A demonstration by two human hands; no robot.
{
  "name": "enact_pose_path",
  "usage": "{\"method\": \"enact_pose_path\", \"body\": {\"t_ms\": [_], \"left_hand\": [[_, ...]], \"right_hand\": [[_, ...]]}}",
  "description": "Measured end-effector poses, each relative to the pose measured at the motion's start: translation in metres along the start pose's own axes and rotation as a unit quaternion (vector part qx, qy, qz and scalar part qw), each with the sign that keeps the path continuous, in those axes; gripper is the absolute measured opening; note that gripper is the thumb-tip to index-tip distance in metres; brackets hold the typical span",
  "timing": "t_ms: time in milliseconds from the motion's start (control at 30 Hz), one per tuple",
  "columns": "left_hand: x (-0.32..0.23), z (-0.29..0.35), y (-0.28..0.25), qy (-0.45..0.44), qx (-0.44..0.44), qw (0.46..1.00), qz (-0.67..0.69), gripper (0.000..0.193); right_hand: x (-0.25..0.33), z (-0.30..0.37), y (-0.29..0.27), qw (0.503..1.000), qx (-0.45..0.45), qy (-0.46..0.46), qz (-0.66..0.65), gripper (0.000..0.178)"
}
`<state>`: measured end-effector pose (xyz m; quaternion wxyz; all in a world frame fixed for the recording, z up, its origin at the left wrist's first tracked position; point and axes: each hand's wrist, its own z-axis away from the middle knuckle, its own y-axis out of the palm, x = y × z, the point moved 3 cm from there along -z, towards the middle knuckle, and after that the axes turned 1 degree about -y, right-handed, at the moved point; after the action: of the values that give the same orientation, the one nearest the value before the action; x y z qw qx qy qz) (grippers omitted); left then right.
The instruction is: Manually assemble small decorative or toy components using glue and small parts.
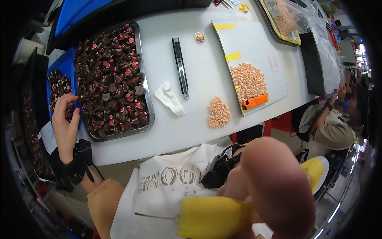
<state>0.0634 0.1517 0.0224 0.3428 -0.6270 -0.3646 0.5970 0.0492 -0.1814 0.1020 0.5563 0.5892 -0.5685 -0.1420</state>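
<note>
My left hand (65,127) reaches over the edge of a blue tray (49,77), thumb and fingers apart, nothing visible between them. Small dark pieces with pale and red spots lie in that tray. Right beside it, a metal tray (148,95) is heaped with dark brown pieces bearing red round faces. Close to the camera and blurred, my right hand (274,187) is closed around a yellow piece (211,218) with a thin dark wire-like tip pointing left. Another yellow part with a white rim (325,169) shows behind the hand; its kind is unclear.
On the white table (175,137) lie a utility knife (180,67), a crumpled white cloth (170,98) and a pile of small peach pieces (219,113). A white board (274,85) carries more such pieces and an orange block (255,101). Another person (330,123) sits at right.
</note>
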Motion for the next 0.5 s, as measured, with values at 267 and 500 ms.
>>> {"method": "enact_pose_path", "body": {"t_ms": [267,500], "left_hand": [[-0.004,-0.006,0.004,-0.002,0.027,0.999,-0.041,0.024],[0.000,-0.014,-0.001,0.045,0.038,0.995,-0.079,0.022]], "right_hand": [[0.003,0.002,0.001,1.000,-0.003,0.008,-0.025,0.033],[0.003,0.024,0.002,0.996,-0.026,-0.062,0.058,0.033]]}}
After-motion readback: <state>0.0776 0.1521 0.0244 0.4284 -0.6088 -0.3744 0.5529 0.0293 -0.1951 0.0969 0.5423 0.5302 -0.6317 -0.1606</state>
